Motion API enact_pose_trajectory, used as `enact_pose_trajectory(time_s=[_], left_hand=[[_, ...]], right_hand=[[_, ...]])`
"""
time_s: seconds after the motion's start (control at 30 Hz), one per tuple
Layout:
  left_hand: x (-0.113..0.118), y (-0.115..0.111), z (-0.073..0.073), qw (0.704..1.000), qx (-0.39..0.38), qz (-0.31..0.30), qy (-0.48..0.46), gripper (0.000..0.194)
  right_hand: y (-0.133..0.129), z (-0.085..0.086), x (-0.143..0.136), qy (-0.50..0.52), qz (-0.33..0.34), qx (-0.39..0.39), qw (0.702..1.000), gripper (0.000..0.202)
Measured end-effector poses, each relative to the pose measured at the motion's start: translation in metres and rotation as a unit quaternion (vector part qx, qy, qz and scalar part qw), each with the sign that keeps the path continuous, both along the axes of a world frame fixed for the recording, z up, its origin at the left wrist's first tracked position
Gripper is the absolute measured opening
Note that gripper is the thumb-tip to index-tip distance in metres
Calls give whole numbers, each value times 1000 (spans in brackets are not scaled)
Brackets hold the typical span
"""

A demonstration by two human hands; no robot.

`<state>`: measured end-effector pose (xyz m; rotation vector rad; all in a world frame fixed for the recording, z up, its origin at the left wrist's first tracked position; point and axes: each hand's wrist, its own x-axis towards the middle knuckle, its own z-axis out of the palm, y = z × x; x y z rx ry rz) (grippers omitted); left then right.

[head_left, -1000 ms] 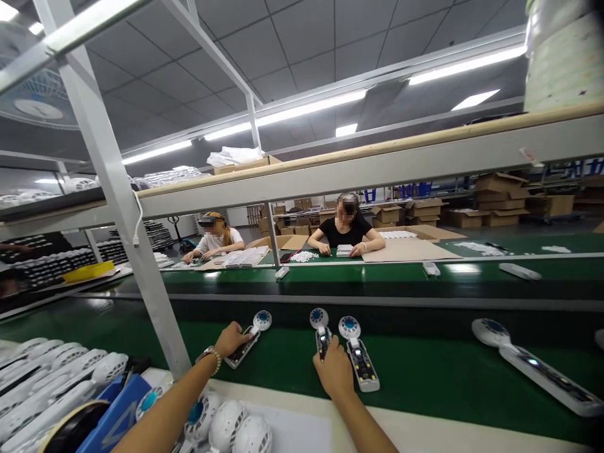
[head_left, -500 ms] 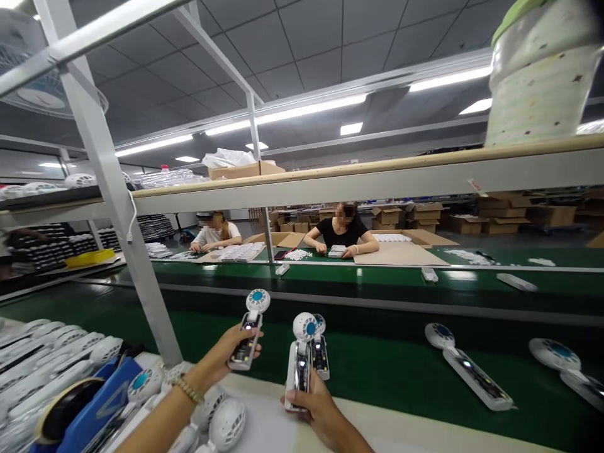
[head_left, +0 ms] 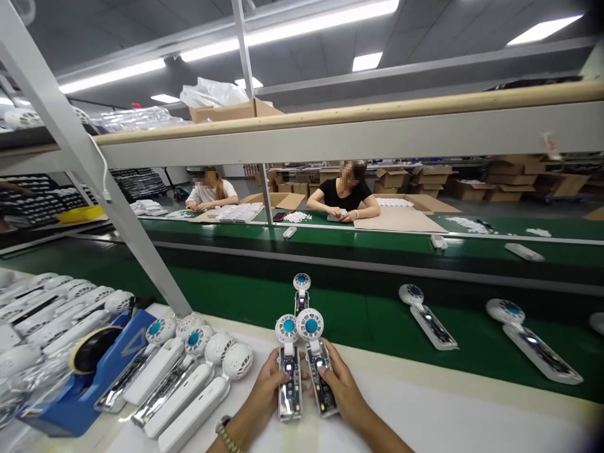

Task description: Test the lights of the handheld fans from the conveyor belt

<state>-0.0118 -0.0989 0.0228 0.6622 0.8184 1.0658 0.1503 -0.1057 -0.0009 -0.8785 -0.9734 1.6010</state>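
My left hand (head_left: 267,390) holds a small white fan (head_left: 289,384) upright, its round head with a blue centre at the top and its circuit side facing me. Close beside it, my right hand (head_left: 342,387) grips a second such fan (head_left: 321,377), tilted a little. Both thumbs press on the bodies near a lit spot, and the two round heads touch or nearly touch. Just behind them a third fan (head_left: 302,283) lies on the green belt (head_left: 368,314), its lower part hidden.
More fans (head_left: 425,318) lie on the belt at the right. Fans in a row (head_left: 193,402), a blue tape dispenser (head_left: 89,390) and stacked fans stand at the left. A slanted post (head_left: 117,207) and a shelf (head_left: 330,135) frame the view; two people work across the belt.
My left hand has come right and down, bringing its fan beside the other one. The fan in my right hand has turned to show its circuit side. The view has tilted down.
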Motion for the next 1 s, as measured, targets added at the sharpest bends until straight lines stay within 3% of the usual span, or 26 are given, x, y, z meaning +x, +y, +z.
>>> enact_pose_trajectory(time_s=[0.23,0.37,0.8,1.0], left_hand=[[1,-10,0,998,34,-37,43,43],[0,-12,6,996,48,-46,67,45],[-4,-10,10,992,95,-30,78,42],[-1,-12,15,990,102,-62,73,47]], right_hand=[[-6,-5,2,-45,8,8,999,71],[-5,-1,7,-111,-12,61,992,65],[-5,-6,5,-39,11,40,998,75],[-6,-3,8,-88,5,96,991,64]])
